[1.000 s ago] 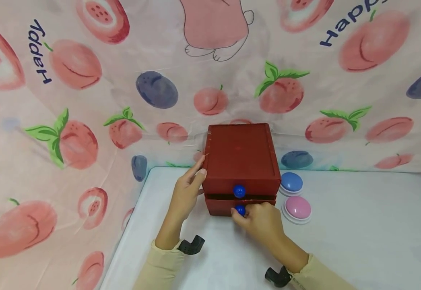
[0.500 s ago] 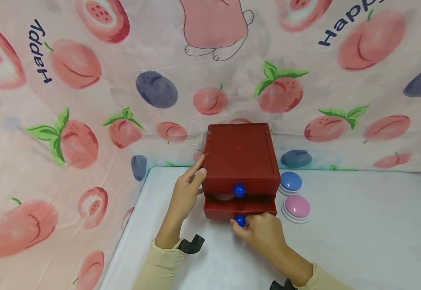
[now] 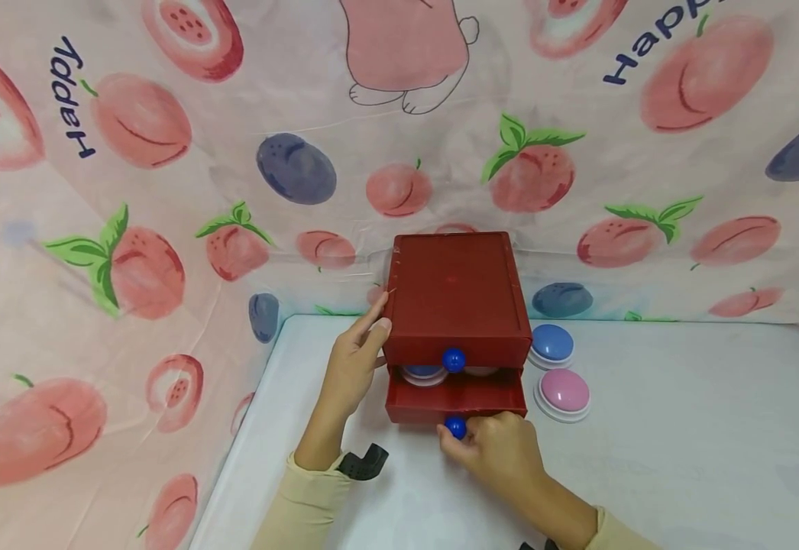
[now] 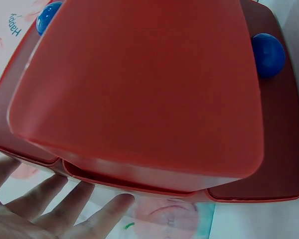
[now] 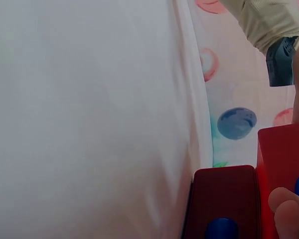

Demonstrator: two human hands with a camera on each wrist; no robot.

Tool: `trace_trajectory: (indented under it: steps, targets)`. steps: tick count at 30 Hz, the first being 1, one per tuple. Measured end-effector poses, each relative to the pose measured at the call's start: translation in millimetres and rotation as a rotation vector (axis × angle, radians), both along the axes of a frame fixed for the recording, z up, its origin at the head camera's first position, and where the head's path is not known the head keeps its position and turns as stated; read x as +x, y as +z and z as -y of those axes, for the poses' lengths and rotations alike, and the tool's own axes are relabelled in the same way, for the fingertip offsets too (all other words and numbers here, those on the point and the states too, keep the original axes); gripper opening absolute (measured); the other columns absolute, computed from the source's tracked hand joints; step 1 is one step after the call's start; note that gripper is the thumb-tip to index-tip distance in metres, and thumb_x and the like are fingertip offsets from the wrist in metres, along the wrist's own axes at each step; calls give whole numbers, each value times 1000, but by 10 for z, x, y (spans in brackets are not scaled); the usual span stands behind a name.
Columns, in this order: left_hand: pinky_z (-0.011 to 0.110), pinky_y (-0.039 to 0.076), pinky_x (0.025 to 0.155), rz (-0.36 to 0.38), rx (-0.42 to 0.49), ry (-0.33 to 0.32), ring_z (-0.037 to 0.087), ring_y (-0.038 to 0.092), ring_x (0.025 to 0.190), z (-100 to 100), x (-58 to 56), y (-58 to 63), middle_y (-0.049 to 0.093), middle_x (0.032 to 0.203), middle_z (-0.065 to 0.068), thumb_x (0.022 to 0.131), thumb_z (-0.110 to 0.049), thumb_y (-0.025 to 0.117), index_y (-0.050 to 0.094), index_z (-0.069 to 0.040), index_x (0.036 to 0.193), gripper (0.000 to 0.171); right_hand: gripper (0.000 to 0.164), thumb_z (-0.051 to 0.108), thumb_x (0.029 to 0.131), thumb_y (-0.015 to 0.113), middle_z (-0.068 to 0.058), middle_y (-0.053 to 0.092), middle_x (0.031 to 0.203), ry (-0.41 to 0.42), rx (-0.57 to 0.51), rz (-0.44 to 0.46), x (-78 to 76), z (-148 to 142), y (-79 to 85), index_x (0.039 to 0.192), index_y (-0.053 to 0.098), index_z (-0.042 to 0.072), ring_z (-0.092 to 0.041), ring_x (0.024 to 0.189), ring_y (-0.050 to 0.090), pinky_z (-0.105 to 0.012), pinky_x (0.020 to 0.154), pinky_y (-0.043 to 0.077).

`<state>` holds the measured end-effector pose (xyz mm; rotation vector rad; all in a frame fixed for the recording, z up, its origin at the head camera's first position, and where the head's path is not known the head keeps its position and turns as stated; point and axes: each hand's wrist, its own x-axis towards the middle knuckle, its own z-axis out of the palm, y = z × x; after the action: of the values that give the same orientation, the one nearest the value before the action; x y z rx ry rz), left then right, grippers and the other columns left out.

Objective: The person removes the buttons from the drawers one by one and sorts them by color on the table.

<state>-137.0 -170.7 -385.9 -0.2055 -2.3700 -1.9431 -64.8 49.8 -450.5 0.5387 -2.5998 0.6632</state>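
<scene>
Beige sleeves (image 3: 303,500) end beside black, angular wrist cameras (image 3: 363,464)

Lower drawer (image 3: 418,413): slid farther out toward the person | right grip (image 3: 503,456): drew back along with the lower blue knob (image 3: 456,428) | inside, left: blue-topped disc (image 3: 424,370) emerged, beyond its earlier pale edge | inside, right: pale disc (image 3: 482,371) appeared | black right-wrist mount (image 3: 549,545): mostly left the head view
</scene>
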Motion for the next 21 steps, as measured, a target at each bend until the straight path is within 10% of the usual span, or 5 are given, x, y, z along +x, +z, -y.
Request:
trace_trajectory:
  steps: [21]
  targets:
    - [57, 59, 91, 8, 18, 0, 27, 58, 133, -14, -14, 1, 46, 158, -2, 106, -41, 54, 48, -38, 152, 46, 52, 34, 71, 91, 14, 42, 46, 23, -16, -26, 110, -13, -10, 50, 44, 24, 7, 49, 33, -8, 49, 38]
